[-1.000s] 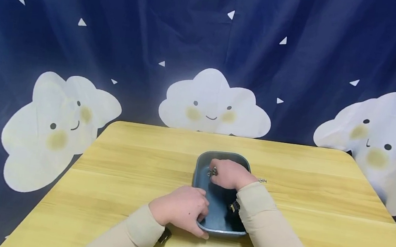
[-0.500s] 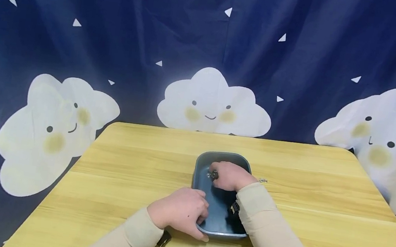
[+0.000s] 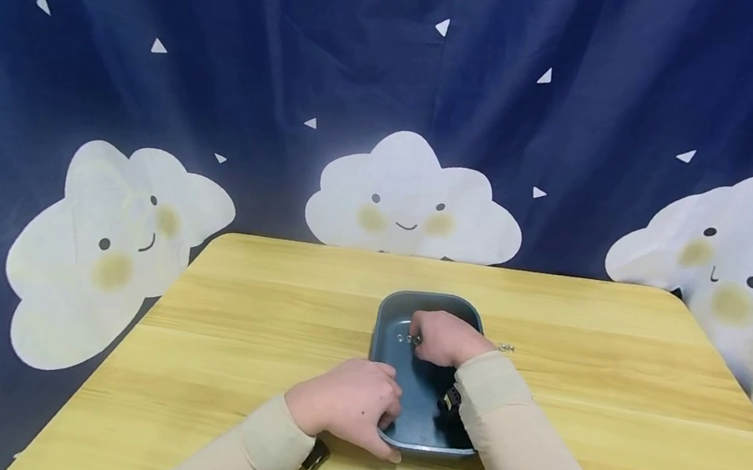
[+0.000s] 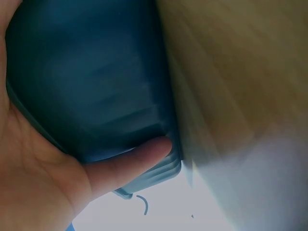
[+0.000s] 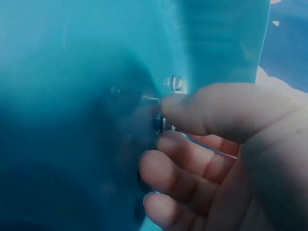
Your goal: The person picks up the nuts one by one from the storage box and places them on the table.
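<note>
Shiny piece between right fingers

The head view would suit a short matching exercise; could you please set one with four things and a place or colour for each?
1. left hand
2. right hand
3. tabletop
4. curtain

A. dark blue, with white clouds
B. at the near left corner of the blue tub
C. inside the tub, by small shiny pieces
D. yellowish, with wood grain

Pairs: 1-B, 2-C, 3-D, 4-A
</note>
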Available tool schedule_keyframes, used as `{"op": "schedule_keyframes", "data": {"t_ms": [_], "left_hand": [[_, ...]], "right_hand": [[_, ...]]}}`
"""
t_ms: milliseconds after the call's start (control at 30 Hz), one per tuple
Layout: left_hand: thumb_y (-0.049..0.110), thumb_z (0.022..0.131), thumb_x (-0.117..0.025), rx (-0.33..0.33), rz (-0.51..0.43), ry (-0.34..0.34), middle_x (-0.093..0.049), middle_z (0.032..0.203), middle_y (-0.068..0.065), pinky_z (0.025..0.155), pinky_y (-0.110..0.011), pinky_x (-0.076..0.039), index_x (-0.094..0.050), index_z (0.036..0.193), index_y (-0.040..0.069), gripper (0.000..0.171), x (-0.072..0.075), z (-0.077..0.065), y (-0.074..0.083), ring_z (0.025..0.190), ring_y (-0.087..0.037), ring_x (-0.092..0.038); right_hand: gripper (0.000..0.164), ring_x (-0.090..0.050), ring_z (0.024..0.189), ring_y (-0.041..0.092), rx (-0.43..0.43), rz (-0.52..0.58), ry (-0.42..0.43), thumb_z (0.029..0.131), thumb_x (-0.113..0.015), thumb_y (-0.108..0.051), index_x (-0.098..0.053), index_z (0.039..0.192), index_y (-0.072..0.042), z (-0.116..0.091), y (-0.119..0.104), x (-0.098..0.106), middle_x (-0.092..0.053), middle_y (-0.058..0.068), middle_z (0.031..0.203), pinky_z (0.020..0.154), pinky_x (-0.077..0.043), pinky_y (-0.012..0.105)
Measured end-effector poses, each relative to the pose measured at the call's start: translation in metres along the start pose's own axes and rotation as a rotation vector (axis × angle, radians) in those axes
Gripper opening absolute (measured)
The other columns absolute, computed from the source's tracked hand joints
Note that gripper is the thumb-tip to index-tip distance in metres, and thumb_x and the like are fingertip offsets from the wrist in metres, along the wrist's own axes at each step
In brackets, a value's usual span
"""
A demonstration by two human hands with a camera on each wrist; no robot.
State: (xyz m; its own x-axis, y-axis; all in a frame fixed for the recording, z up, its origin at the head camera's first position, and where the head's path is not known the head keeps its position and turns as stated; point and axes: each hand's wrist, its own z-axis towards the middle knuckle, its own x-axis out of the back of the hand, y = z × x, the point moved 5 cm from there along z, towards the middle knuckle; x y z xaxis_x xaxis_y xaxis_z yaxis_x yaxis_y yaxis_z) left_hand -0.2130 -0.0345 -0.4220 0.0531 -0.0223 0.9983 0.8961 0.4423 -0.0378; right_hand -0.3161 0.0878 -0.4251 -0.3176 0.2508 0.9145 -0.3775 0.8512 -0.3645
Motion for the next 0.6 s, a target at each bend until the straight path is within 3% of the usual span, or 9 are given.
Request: {"op": "schedule_keyframes", "data": {"t_ms": [267,467,600], "left_hand": [[0.068,0.071,-0.077,0.007,0.01,0.012,-0.036,0.06,0.026,0.056,-0.016,-0.027,-0.046,0.051,0.031,0.051,-0.0013,-0.0025,0.0018,0.066,-0.002,-0.034],[0.069,0.071,-0.076,0.009,0.026,0.024,-0.036,0.06,0.026,0.055,-0.016,-0.027,-0.047,0.052,0.032,0.051,-0.0014,-0.0035,0.0014,0.065,-0.003,-0.034],[0.069,0.071,-0.076,0.007,0.022,0.027,-0.036,0.061,0.026,0.054,-0.016,-0.027,-0.047,0.052,0.032,0.051,0.0005,-0.0021,0.0015,0.066,-0.002,-0.035]], "right_hand": [[0.008,-0.047,0.068,0.016,0.004,-0.029,0.011,0.087,-0.066,-0.004,-0.063,0.088,-0.01,-0.0001,0.0012,-0.0055,-0.058,0.0,0.079,0.064,-0.043,0.031],[0.039,-0.017,0.055,0.015,0.061,-0.048,0.032,0.085,-0.06,0.002,-0.036,0.06,-0.017,-0.0009,-0.0014,-0.0049,-0.02,-0.006,0.059,0.054,-0.021,0.028],[0.046,-0.01,0.054,0.014,0.083,-0.067,0.037,0.084,-0.058,0.002,-0.03,0.056,-0.019,-0.003,-0.0021,-0.0021,-0.012,-0.008,0.057,0.052,-0.016,0.027]]}}
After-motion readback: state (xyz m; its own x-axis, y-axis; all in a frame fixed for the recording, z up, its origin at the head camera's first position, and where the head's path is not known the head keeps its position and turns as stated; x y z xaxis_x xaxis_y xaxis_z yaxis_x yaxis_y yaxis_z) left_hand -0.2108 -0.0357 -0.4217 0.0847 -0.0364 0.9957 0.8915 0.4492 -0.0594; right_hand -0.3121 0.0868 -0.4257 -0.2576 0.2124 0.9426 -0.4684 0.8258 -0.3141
